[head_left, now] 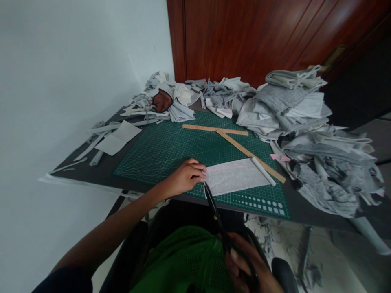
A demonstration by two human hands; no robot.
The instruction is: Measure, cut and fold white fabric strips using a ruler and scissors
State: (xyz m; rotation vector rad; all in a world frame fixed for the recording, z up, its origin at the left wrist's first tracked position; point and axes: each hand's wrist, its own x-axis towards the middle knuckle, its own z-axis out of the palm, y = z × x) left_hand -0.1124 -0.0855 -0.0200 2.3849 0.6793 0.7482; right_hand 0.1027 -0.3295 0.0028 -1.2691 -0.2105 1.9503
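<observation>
Currently a pale grey, oblong fabric piece (233,177) lies flat on the near right part of the green gridded cutting mat (165,148), its long axis running left to right and rising slightly toward the mat's far side. A faint pinkish line follows that axis near the piece's far edge. At its right end sits a narrow, pale rolled strip (263,171); whether this is joined to the fabric, I cannot tell.

The relation that matters is at the left short edge. There the left hand (187,178) is narrowed to a pinch on the fabric's far left corner, so the piece extends rightward from it. Just nearer than those fingers, the tips of the long black metal scissors (215,218) meet the same edge, the blades slanting across the fabric's long axis. How far they are parted is unclear. The right hand (253,254) is closed around the handles, off the mat's near edge on the person's side; the left hand is much the closer to the fabric.

Farther out, two light wooden rulers (215,130) meet at an angle on the mat's right part, one slanting down past the rolled strip. Beyond the mat's right edge, grey fabric scraps (326,187) crowd the dark surface (102,169).
</observation>
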